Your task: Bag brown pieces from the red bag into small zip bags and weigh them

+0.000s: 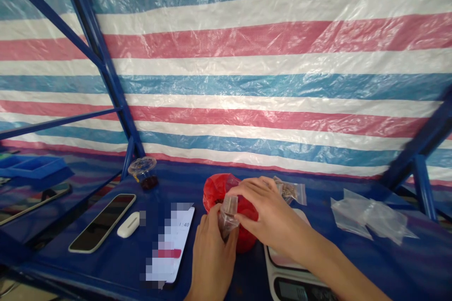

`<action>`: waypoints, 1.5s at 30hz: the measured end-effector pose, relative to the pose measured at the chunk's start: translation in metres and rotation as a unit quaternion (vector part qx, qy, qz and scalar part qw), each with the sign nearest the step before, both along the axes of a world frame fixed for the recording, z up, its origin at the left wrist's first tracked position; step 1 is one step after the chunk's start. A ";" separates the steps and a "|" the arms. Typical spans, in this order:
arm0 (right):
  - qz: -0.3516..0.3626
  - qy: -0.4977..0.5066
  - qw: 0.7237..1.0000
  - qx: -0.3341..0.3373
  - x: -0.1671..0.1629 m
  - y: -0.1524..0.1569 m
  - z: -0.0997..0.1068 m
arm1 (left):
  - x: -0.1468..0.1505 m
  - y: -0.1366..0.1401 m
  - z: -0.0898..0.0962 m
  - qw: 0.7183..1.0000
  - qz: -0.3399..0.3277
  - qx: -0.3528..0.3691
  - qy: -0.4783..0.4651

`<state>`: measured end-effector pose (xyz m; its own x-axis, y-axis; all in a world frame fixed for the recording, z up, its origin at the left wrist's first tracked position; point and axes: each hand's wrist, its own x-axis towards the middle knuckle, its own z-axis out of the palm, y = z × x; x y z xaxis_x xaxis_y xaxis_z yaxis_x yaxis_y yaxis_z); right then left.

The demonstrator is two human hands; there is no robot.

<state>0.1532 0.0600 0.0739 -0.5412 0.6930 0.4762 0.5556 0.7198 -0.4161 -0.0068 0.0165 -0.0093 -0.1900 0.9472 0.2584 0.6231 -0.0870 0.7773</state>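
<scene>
My left hand [213, 256] is closed around a small clear plastic bag [228, 226], held upright at the near side of a red plastic bag [214, 188]. Between the thumb and fingers of my right hand [259, 202] is a small clear cup [230, 205], tilted at the mouth of the clear bag. Whatever is inside the cup is too small to make out. Under my right forearm lies a kitchen scale [270, 268], partly hidden, its display facing me. Behind my right hand sits a zip bag [293, 192] with brown bits in it.
Flat clear bags [369, 216] lie on the right of the blue table [254, 282]. To the left are a lit phone [176, 244], a white earbud case [129, 225], a dark phone [104, 223] and a lidded cup [143, 169]. A blue frame post [102, 66] rises behind.
</scene>
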 end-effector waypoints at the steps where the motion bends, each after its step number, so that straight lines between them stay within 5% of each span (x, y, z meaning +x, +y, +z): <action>1: 0.001 -0.008 1.000 0.011 0.000 -0.001 0.000 | 0.000 0.000 0.000 1.000 0.005 0.003 0.003; 14: -0.098 0.019 0.995 -0.006 -0.010 0.019 -0.020 | -0.006 0.005 0.001 0.996 0.065 0.047 0.026; 19: 0.009 0.079 0.993 -0.090 -0.011 0.007 -0.020 | -0.005 0.007 0.014 0.994 0.092 0.058 -0.004; 23: 0.051 0.128 0.981 -0.140 -0.007 -0.011 -0.020 | 0.000 0.006 0.012 0.997 0.055 0.057 -0.013; 31: -0.067 0.230 0.958 -0.157 0.025 -0.025 -0.039 | 0.018 -0.004 -0.006 0.992 -0.070 0.106 0.011; 40: -0.075 0.405 0.888 -0.203 0.061 -0.029 -0.046 | 0.055 -0.025 0.008 0.939 -0.200 0.095 -0.264; 45: -0.094 0.444 0.861 -0.230 0.076 -0.051 -0.037 | 0.070 -0.026 0.009 0.915 -0.246 0.090 -0.307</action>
<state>0.2289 0.0094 0.0372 0.0378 0.9544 0.2961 -0.0403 0.2975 -0.9539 0.0630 -0.0095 0.0001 0.0859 0.9099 0.4059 -0.0740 -0.4005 0.9133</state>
